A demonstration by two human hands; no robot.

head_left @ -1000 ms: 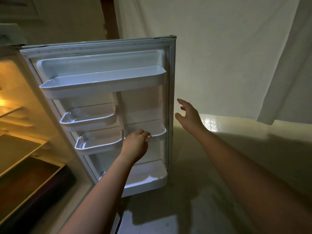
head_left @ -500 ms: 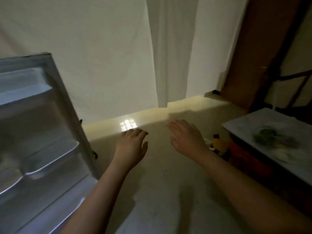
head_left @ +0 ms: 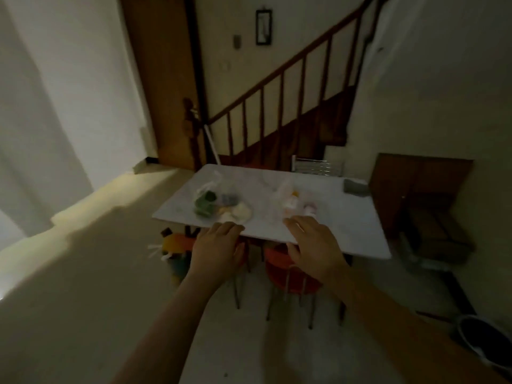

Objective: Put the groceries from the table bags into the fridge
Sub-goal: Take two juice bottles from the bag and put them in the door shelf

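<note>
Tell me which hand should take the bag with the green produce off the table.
Left, probably. The left hand reaches, open, toward the table's near edge just below the bag with the green produce. The right hand, also open, is lined up with the other bag instead.

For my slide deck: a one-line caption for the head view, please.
Both empty hands, left and right, reach toward two clear grocery bags on a white table.
</note>
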